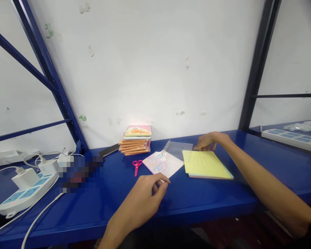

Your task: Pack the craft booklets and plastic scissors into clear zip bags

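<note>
My left hand (145, 197) is palm down over the table's front part, its fingers loosely bent and nothing visible between them. Its fingertips are by the lower corner of a white and pink printed cover (157, 162). Past the yellow paper, my right hand (206, 141) has its fingers curled down at the right edge of a clear plastic sleeve (180, 147). Yellow paper (204, 164) with thin dark lines lies on top of other coloured sheets. Pink scissors (137, 167) lie closed, left of the printed cover.
A stack of packs in orange and other colours (136, 141) stands by the wall, with a dark phone-like object (109, 150) to its left. Power strips (28, 193) with plugs and white cables are at the left. Another strip (292, 138) lies at the right, beyond the dark frame post.
</note>
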A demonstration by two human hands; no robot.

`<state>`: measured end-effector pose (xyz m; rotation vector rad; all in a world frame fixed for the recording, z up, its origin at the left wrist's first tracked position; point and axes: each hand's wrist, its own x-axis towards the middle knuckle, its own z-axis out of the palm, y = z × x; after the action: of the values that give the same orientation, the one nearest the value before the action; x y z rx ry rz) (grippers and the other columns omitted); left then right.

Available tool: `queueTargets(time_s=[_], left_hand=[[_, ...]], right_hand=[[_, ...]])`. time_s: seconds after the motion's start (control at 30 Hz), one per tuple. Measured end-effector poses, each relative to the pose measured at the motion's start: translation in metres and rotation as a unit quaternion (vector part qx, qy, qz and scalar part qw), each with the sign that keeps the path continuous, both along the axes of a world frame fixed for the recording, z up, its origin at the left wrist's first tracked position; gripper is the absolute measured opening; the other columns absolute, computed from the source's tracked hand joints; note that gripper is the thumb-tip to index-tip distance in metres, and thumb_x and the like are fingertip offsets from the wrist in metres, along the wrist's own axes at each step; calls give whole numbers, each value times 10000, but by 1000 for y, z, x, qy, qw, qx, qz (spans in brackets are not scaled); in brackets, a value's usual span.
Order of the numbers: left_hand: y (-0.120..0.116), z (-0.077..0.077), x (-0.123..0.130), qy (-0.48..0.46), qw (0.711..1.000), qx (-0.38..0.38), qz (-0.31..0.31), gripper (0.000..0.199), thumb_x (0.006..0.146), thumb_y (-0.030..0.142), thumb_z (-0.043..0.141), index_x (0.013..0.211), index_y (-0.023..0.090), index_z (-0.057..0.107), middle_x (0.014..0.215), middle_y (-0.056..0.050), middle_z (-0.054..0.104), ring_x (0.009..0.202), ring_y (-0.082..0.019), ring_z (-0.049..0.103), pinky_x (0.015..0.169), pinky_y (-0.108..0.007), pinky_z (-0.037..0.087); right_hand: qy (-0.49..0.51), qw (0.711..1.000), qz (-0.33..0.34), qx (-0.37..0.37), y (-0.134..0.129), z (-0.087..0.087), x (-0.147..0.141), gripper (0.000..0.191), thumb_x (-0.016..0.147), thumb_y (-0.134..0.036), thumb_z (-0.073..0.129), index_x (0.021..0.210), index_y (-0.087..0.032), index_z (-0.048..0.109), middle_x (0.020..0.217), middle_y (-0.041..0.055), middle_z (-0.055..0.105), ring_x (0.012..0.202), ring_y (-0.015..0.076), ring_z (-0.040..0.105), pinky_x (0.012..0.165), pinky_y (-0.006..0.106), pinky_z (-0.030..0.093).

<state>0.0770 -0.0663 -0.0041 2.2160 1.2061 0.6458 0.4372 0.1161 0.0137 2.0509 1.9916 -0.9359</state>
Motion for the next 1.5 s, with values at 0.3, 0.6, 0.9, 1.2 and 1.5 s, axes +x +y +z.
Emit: queueTargets(time_s=[0.3, 0.6, 0.9, 1.2, 1.5], left_hand=[[-24, -13, 23, 48, 998, 7, -35, 534, 873, 402, 669, 1393, 402, 543, 1342, -47, 579, 1172, -293, 595, 1018, -462, 466], [-26, -31, 45, 107, 991, 69, -43, 569, 851, 267, 700, 1383, 380, 531, 1321, -76, 489, 1056, -281, 611, 902, -484, 541], [-27, -31, 50, 114, 987, 107, -46, 462, 901, 319, 663, 1349, 330, 554, 1318, -80, 504, 1153, -287, 564, 911, -464, 541], [-29, -40, 57, 136, 973, 183, -36, 450, 888, 320, 653, 1324, 265, 558, 1289, -140, 538, 1098, -329, 574, 784, -454, 580], [-27, -67, 73, 122, 801, 573, -127, 259, 934, 99, 506, 1128, 125, 676, 985, -90, 717, 849, -223, 599, 750, -359, 504]], right_hand=[[115, 975, 163, -98, -26, 7, -46, 592, 707, -708, 765, 942, -166, 784, 940, 103, 776, 898, 219, 731, 857, 332, 565], [189, 961, 181, 92, -16, -10, -68, 537, 851, -680, 638, 965, -160, 709, 930, 105, 771, 805, 204, 731, 754, 309, 573], [79, 987, 92, 106, -12, -8, -59, 515, 871, -624, 620, 808, -128, 743, 873, 167, 774, 765, 245, 733, 759, 371, 573], [-29, 971, 148, 184, -88, -3, -60, 559, 883, -689, 526, 626, -213, 669, 727, 100, 745, 680, 287, 696, 631, 415, 507], [-88, 952, 73, 285, -175, -36, -29, 495, 925, -680, 449, 847, -287, 740, 793, 100, 753, 739, 355, 695, 631, 451, 469]])
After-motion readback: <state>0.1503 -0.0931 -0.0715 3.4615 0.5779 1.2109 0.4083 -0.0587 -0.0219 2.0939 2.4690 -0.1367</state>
